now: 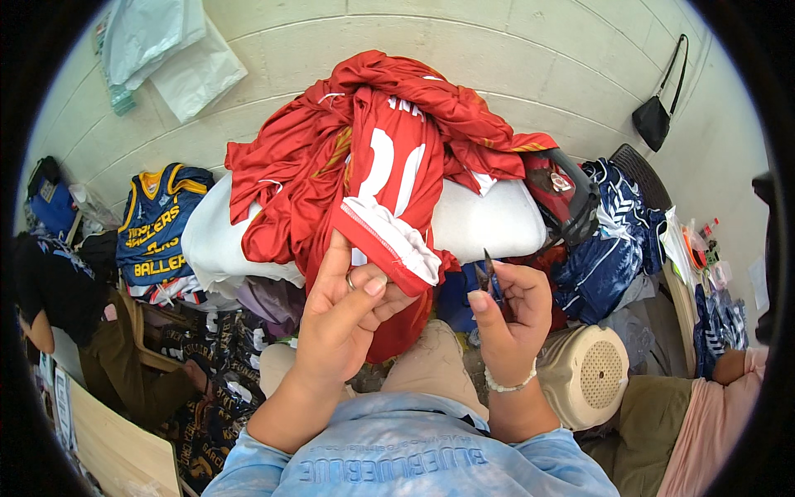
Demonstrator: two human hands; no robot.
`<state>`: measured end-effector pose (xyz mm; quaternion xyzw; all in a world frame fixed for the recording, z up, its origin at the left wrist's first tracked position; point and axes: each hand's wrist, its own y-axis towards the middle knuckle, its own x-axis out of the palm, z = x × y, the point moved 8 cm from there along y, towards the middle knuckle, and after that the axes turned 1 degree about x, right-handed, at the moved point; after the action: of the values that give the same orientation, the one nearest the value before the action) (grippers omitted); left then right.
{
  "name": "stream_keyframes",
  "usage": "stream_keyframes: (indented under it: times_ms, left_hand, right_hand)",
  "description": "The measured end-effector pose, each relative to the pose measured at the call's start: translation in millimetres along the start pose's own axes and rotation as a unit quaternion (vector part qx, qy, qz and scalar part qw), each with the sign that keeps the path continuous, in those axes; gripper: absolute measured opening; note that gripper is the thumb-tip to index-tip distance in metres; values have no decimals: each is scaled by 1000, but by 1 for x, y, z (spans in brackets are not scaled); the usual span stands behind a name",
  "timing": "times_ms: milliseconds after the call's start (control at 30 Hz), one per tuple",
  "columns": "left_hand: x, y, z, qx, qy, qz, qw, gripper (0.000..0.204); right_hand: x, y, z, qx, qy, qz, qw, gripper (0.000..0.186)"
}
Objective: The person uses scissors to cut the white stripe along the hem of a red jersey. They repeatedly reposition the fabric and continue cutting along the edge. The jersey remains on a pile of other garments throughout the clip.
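A red jersey [418, 186] with white and yellow markings hangs toward me over a white padded board [489, 219]. My left hand [335, 319] grips its near hem, fingers beneath and thumb bent in front, so the white inner side shows along the edge. Dark thread snips [491, 277] sit in my right hand [515, 323], their points upward. The blades are just right of the hem and apart from it. More red garments [290, 157] lie heaped behind and to the left on the board.
A red and black clothes iron [559, 186] stands at the board's right end, beside blue-and-white garments [613, 240]. A navy jersey [161, 228] lies at left. A beige plastic stool [584, 377] is near my right arm. People sit at both sides; a black bag [652, 123] hangs on the wall.
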<state>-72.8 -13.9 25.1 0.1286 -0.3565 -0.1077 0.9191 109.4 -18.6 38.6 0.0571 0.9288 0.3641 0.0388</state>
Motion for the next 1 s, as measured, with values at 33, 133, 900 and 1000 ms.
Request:
stream_keyframes:
  times_ms: [33,133,900,1000]
  left_hand:
    - [-1,1,1,3,0,0,1000,74]
    - [-4,2,2,1,-6,6,1000,72]
    - [-42,3,-59,-71,-101,-3,992,47]
    - [-59,9,-76,-137,-174,82,972,45]
  right_hand:
    - [-1,-1,2,14,18,6,1000,35]
    - [3,-2,12,73,83,-2,994,32]
    - [32,-26,74,286,108,-212,928,24]
    - [28,-22,77,256,88,-248,930,25]
